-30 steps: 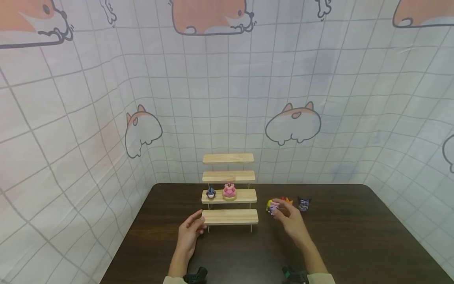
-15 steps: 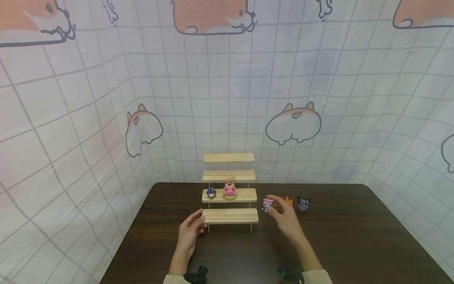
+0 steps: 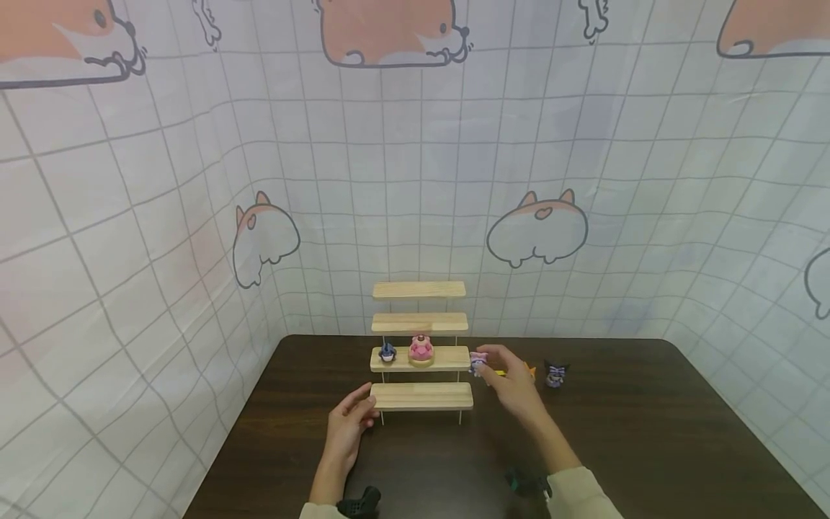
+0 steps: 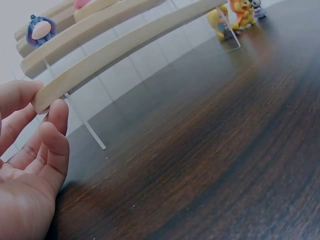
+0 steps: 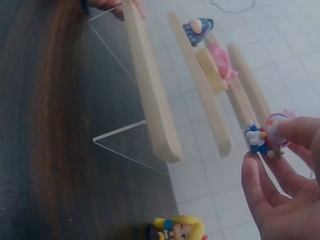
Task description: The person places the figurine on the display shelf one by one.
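Soft light leaves a hazy sheen on the tabletop (image 4: 200,130).

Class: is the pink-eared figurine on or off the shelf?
Off: the right hand pinches the pink-eared figurine; the right wrist view shows a gap between it and the second-lowest board.

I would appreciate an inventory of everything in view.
Dark table: 1, brown, centre
Tiered wooden shelf: 1, pale, on table
Donkey-like figurine: 1, blue, second tier up, left
Round-based figurine: 1, pink, same tier, middle
Hooded figurine: 1, pink and blue, held beside shelf
Long-haired figurine: 1, yellow, table, right
Rounded figurine: 1, yellow-orange, table, right
Pointy-eared figurine: 1, purple, farthest right
Gridded backdrop: 1, white, behind table
Wrist devices: 2, black, near bottom
Sleeves: 2, cream, bottom edge
Left hand: 1, bare, pinching lowest tier
Right hand: 1, bare, holding hooded figurine
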Tool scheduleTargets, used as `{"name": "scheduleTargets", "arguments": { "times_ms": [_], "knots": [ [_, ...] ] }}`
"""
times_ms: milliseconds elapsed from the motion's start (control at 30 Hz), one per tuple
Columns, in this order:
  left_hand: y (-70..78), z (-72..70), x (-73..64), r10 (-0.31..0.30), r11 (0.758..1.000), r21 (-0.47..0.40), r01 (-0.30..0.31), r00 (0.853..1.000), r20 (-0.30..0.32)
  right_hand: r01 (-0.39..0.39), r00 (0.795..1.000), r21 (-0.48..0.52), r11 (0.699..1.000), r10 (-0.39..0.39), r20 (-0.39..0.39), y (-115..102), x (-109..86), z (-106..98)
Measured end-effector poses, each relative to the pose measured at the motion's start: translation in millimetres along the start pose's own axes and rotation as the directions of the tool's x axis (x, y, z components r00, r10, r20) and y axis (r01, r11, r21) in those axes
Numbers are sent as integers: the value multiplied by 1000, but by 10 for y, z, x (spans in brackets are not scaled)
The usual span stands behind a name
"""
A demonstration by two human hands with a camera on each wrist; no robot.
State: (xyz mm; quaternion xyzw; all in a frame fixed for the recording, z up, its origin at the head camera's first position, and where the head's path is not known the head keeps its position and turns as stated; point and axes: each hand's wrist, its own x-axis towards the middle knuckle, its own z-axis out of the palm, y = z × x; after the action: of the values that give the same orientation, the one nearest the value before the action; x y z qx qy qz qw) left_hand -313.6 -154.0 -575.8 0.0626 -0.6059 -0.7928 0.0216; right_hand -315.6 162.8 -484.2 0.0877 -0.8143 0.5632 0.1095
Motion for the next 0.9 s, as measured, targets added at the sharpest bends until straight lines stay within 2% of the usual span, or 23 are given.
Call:
{"name": "scheduleTargets", "arguments": {
  "times_ms": [333,633,900],
  "knots": [
    [-1,1,5,2,1000,-1,-2,1000,-2,62,998,-94,994,-62,3,-26,170,94],
    [17,-7,-24,-2,1000,13,2,1000,0,45,999,-98,994,-42,29,-54,284,148],
    [6,-12,-14,-1,1000,8,1,1000,6,38,999,-147,988,-33,36,-84,368,193]
  ]
}}
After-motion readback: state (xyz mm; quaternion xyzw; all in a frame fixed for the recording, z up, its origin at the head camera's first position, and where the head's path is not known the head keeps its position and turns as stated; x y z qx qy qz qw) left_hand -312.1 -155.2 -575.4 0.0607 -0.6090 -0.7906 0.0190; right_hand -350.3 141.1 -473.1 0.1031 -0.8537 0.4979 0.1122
